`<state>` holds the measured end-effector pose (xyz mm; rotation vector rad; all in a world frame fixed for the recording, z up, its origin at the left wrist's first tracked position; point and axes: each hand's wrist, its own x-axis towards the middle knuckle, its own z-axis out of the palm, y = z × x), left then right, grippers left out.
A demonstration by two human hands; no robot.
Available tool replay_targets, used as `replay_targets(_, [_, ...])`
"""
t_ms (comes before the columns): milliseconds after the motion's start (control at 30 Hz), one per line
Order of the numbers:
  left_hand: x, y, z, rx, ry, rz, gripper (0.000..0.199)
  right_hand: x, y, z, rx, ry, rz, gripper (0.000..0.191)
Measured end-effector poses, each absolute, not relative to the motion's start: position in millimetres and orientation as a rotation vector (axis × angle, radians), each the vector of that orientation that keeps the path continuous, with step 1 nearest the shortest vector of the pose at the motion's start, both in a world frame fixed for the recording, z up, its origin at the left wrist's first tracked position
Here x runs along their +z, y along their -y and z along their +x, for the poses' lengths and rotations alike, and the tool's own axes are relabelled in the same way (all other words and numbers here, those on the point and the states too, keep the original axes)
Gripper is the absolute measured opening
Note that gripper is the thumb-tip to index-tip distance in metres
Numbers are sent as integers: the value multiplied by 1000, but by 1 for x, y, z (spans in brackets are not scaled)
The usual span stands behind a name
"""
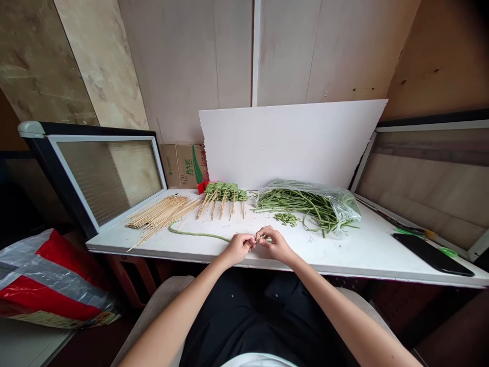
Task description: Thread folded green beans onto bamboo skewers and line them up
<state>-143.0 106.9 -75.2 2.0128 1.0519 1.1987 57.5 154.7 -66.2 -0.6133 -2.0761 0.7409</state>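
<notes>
A long green bean trails over the white table to my left hand, whose closed fingers grip its end near the table's front edge. My right hand is pinched on the bean too, close beside the left; a short green piece shows at its fingers. Behind them lie bean skewers with their sticks pointing toward me. Bare wooden skewers are spread at the left. A clear plastic bag of long beans lies at the right, with a small pile of cut bean bits in front.
The white table has a black phone and a green ring at its right end. A cardboard box and white board stand behind. Framed panels flank both sides. A red and silver bag sits lower left.
</notes>
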Motion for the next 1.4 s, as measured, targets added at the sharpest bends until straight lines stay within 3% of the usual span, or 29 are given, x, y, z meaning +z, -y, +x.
replay_targets(433, [-78,-109,-153,1086,-1020,1754,41,-67,-189,80,736,1845,-759,34])
replay_targets(600, [-80,-113,-163,1210,-1110,1868,45,-60,-211,119,374,1806,-1004,36])
replay_targets(733, [-84,-114,-163,1218,-1147,1947,37,-71,-207,114,280,2035,-1059,35])
replay_targets(1100, [-92,-116,-156,1345,-1126,1753,25,-70,-191,97,165,2266,-996,32])
replay_targets(1200, [-87,-112,-152,1390,-1127,1754,25,-57,-178,89,236,2280,-874,28])
replay_targets(1300, [-79,-106,-148,1401,-1113,1772,25,-44,-160,75,389,2306,-685,37])
replay_targets(1400, [-72,-103,-144,1432,-1082,1743,26,-37,-149,65,360,2267,-594,28])
